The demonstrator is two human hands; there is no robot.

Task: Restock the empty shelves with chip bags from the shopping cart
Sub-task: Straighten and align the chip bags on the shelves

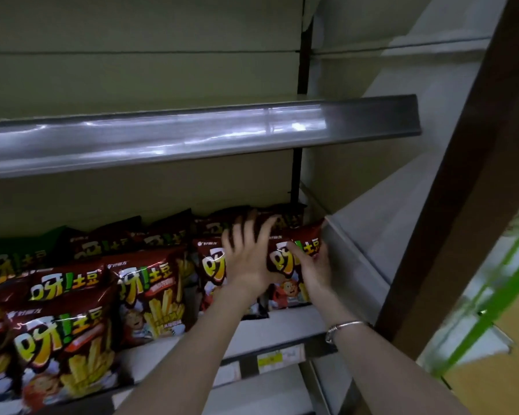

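On the shelf (282, 324), chip bag (294, 292) between left hand (246, 256) (flat, fingers spread) and right hand (313, 266), gripping it.

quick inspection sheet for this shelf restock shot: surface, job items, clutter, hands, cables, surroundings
surface: lower shelf, pale board, bare strip showing in front of the bags
job's things: dark red chip bags standing in rows along it; rightmost bag upright at the shelf's right end; one green bag at far left
clutter: nothing seen
hands: left hand flat with fingers spread against the bags; right hand grips the rightmost bag's right edge
cables: nothing seen
surroundings: upper shelf with a shiny grey front rail; price label on the lower edge; bracelet on the right wrist; green-edged object at right, unclear; cart not in view
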